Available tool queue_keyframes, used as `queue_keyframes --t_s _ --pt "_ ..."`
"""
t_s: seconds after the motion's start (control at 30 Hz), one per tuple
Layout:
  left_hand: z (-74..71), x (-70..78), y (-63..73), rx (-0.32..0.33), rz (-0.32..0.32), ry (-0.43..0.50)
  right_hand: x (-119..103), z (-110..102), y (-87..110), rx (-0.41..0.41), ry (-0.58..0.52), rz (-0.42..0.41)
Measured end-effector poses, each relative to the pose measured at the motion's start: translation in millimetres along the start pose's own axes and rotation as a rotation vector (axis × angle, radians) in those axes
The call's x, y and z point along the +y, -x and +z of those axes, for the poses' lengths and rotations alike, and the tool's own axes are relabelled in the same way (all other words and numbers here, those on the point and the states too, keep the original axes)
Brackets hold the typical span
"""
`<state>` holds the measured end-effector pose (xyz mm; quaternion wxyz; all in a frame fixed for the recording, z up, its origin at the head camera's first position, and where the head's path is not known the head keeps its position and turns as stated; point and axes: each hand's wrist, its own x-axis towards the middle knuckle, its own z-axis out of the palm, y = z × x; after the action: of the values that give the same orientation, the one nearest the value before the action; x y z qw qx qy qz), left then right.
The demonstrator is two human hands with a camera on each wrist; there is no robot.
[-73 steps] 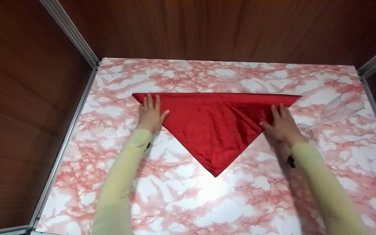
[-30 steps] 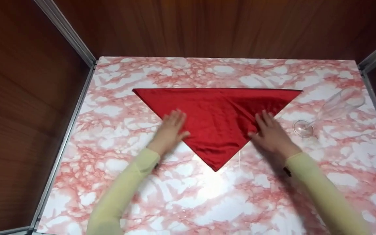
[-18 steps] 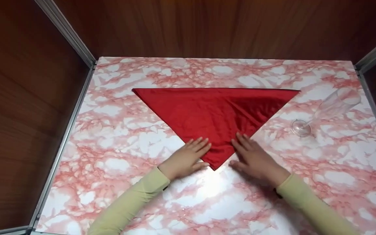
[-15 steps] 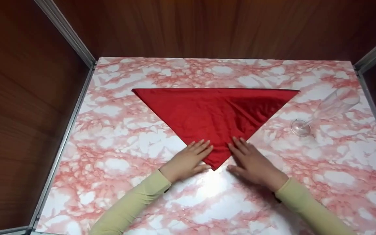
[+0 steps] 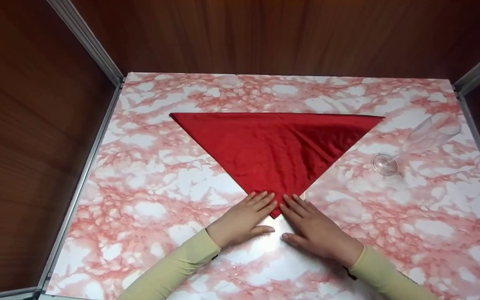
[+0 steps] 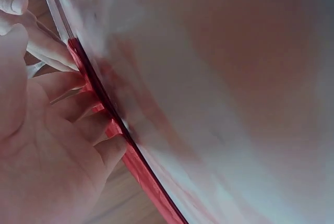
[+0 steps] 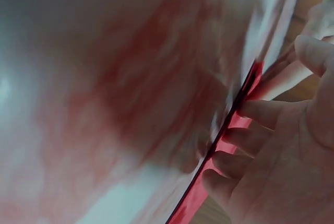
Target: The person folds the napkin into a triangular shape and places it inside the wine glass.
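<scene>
A shiny red cloth (image 5: 261,150), shaped as a triangle, lies on the marbled table with its long edge at the back and its point toward the person. Near that point, my left hand (image 5: 242,221) rests its straight fingers on the left slanting edge. My right hand (image 5: 319,229) does the same on the right edge, and the fingertips of both hands nearly meet. Both thumbs lie off the cloth, over the table. In the left wrist view, the fingers touch the dark-trimmed cloth edge (image 6: 112,112); the right wrist view shows the other hand's fingers at the cloth edge (image 7: 229,125) too.
A clear stemmed glass (image 5: 431,133) stands right of the cloth, its round foot on the table (image 5: 140,233). Brown wood-grain panels (image 5: 265,37) close off the back and both sides, with metal strips (image 5: 94,46) at the corners.
Both hands have slid from the cloth's upper side corners down its slanting edges toward the near point, coming closer together. The cloth keeps its triangle shape; the glass stays in place.
</scene>
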<state>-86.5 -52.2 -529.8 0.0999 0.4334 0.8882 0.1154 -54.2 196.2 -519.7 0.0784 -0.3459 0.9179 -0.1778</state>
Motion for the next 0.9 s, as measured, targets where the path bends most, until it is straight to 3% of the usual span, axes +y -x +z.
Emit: queue_keyframes --t_s 0.13,0.23,0.5,0.6,0.7,0.9 --pt "-0.6 0.9 -0.5 0.017 0.011 -0.014 -1.7 1.8 -0.5 0.025 -0.031 -0.017" --pt "-1.8 0.1 -1.8 0.027 0.007 -0.005 -0.7 0.6 -4.6 0.055 -0.118 0.016" --pt "-8.8 -1.6 -5.4 0.083 -0.01 0.05 6.7 -3.7 -19.3 0.215 -0.623 0.063" --pt "-11.3 -2.2 -7.6 0.095 -0.035 0.128 7.2 -3.8 -22.0 0.236 -0.781 0.119" --pt "-12.3 -2.5 -8.8 0.134 -0.069 0.249 3.4 -5.6 -24.1 0.224 -0.872 0.175" --pt "-9.2 -0.7 -9.7 0.267 -0.074 0.506 -15.1 -20.3 -26.9 0.189 -0.878 0.182"
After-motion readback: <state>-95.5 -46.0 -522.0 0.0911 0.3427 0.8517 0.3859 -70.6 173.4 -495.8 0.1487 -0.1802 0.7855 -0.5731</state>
